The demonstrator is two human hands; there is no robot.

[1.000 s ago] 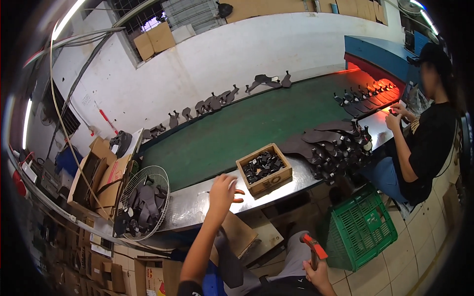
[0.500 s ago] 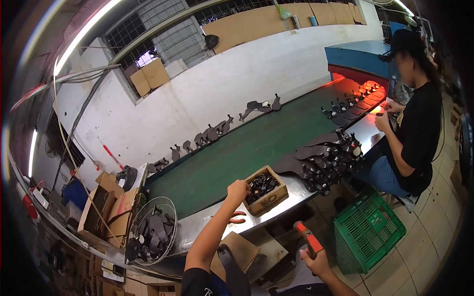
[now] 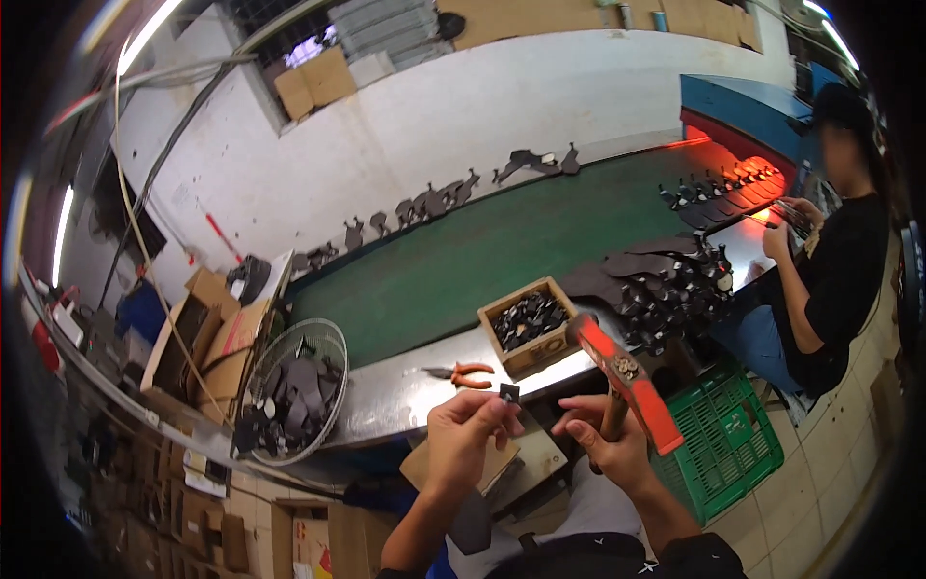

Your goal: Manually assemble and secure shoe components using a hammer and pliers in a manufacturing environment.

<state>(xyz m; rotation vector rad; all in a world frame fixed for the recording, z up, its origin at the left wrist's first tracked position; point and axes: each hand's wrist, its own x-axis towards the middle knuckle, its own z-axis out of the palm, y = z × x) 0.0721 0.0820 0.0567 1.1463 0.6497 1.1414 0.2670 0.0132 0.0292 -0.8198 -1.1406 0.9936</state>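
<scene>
My left hand [image 3: 465, 436] pinches a small black part [image 3: 509, 393] between thumb and fingers, just past the edge of the metal worktop [image 3: 400, 398]. My right hand [image 3: 617, 452] is wrapped round the wooden handle of a hammer with a red head [image 3: 639, 396], and its index finger points toward the left hand. Beyond them an open wooden box [image 3: 542, 353] holds many small black parts [image 3: 528, 321]. Orange-handled pliers [image 3: 473, 374] lie on the metal left of the box. A dark strap-like piece [image 3: 470, 526] hangs below my left hand, partly hidden by it.
A green conveyor belt [image 3: 434, 270] runs behind the worktop. Dark flat pieces [image 3: 666, 289] are piled right of the box; more fill a wire basket [image 3: 344, 376] at left. A green crate [image 3: 719, 434] stands on the floor. A co-worker [image 3: 830, 261] sits at the right by a glowing heater.
My left hand has drawn back from the wooden box and now holds a small black part. My right hand has raised the hammer toward it. The pliers, earlier partly covered, show fully.
</scene>
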